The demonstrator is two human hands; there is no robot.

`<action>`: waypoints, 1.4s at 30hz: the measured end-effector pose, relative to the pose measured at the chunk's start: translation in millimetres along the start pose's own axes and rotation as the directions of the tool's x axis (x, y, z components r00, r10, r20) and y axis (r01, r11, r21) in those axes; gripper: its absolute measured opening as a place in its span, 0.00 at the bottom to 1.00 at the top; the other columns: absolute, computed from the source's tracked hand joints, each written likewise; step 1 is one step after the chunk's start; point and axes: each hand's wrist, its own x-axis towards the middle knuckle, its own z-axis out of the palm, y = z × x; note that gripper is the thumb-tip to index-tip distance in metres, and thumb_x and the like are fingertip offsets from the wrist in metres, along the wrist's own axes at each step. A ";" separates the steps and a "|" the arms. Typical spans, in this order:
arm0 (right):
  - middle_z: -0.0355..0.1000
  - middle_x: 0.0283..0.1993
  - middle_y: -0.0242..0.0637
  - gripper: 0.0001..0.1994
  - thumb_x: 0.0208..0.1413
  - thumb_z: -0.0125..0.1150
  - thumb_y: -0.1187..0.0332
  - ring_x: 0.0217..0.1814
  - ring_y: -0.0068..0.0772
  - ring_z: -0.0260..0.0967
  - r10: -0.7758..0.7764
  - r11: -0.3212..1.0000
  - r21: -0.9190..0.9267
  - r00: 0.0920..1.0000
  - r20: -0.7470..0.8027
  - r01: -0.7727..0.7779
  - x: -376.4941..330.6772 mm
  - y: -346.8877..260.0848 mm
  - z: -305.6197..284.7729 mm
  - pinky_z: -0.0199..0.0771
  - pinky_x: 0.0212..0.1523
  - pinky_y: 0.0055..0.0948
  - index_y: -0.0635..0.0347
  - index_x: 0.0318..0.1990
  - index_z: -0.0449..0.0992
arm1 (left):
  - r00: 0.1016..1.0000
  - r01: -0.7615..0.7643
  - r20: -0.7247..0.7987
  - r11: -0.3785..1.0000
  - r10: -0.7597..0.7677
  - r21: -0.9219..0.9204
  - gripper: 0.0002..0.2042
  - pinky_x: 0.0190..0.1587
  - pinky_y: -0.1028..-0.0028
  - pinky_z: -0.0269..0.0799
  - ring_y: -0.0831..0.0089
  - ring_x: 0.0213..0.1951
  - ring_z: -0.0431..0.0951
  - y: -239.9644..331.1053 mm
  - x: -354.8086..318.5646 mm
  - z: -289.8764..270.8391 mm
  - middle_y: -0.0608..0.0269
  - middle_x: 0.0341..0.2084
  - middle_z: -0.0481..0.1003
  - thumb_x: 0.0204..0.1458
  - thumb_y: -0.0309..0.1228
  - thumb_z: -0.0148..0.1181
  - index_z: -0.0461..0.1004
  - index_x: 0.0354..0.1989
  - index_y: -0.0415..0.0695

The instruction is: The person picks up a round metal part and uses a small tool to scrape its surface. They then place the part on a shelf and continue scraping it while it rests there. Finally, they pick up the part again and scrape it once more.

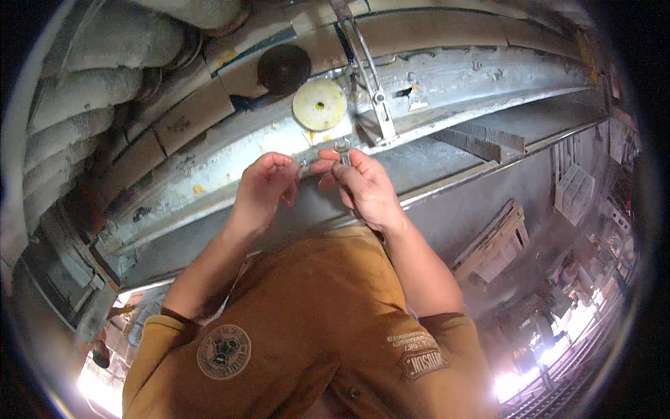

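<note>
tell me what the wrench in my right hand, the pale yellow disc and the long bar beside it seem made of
Wrench: likely steel, smooth and silvery, judging by its bright highlights.
Pale yellow disc: perhaps plastic or coated board; its face looks matte and mottled.
Long bar: probably metal, grey and worn, with patchy light streaks; any coating is unclear.

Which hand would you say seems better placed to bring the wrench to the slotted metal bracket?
Probably the right hand: it holds the open-end wrench and is nearer the slotted metal bracket. The left hand is farther left, away from the bracket.
</note>
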 end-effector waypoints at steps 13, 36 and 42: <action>0.74 0.30 0.33 0.09 0.59 0.50 0.71 0.20 0.18 0.64 0.025 0.905 -0.425 0.998 0.060 0.003 5.2 -1.8 16.2 0.63 0.20 0.19 0.64 0.45 0.64 | 0.978 0.207 0.052 0.913 -0.202 -0.352 0.08 0.31 0.78 0.66 0.79 0.28 0.70 5.8 -4.7 -8.2 0.68 0.29 0.71 0.55 0.33 0.55 0.68 0.39 0.44; 0.62 0.21 0.26 0.34 0.58 0.49 0.76 0.17 0.14 0.56 -0.032 0.960 -0.274 0.998 0.062 0.048 2.8 -8.4 43.5 0.57 0.17 0.17 0.52 0.69 0.39 | 0.968 -0.250 0.041 0.967 0.248 0.040 0.05 0.36 0.78 0.69 0.80 0.31 0.72 -19.6 6.1 -8.5 0.66 0.29 0.73 0.54 0.27 0.54 0.70 0.34 0.38; 0.66 0.23 0.27 0.36 0.58 0.53 0.73 0.17 0.14 0.56 0.002 0.944 -0.328 0.996 0.090 0.028 1.6 -14.2 37.9 0.57 0.17 0.17 0.51 0.69 0.39 | 0.963 -0.245 0.121 0.969 0.241 0.014 0.06 0.35 0.78 0.69 0.79 0.31 0.73 -21.0 5.9 -13.7 0.65 0.29 0.73 0.55 0.29 0.54 0.70 0.35 0.38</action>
